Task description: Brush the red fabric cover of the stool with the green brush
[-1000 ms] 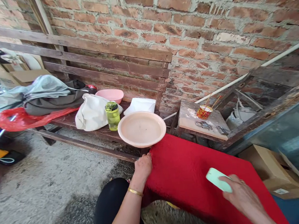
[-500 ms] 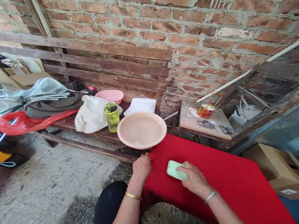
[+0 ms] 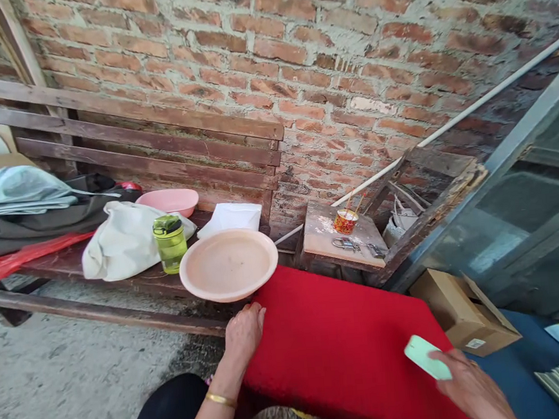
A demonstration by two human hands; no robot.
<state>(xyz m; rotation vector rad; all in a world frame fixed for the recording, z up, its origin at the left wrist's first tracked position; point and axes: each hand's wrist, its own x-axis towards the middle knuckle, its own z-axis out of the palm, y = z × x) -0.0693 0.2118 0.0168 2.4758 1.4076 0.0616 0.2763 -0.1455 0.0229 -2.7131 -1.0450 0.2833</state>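
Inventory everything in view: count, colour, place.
Cloth: 1, red, lower centre
Block: 1, mint green, right hand
Bench: 1, brown, left
Bottle: 1, green, bench
Basin: 1, peach, beside bottle
Bundle: 1, white, bench
Bowl: 1, pink, bench
Flat item: 1, white, behind basin
Fabric pile: 1, blue-grey, bench
Wall: 1, reddish, back
Stand: 1, brown, near wall
Cup: 1, red-gold, stand
Carton: 1, brown, right
Left hand: 1, bare, cloth edge
Right hand: 1, bare, right
Trouser leg: 1, black, bottom

The cloth (image 3: 339, 353) is deep red, the block (image 3: 423, 357) mint green, the basin (image 3: 229, 265) pale peach, the bottle (image 3: 172, 250) lime green, the bowl (image 3: 170, 200) pink, the cup (image 3: 345, 223) red patterned with gold, and the wall (image 3: 227, 42) reddish-brown lined with grey.
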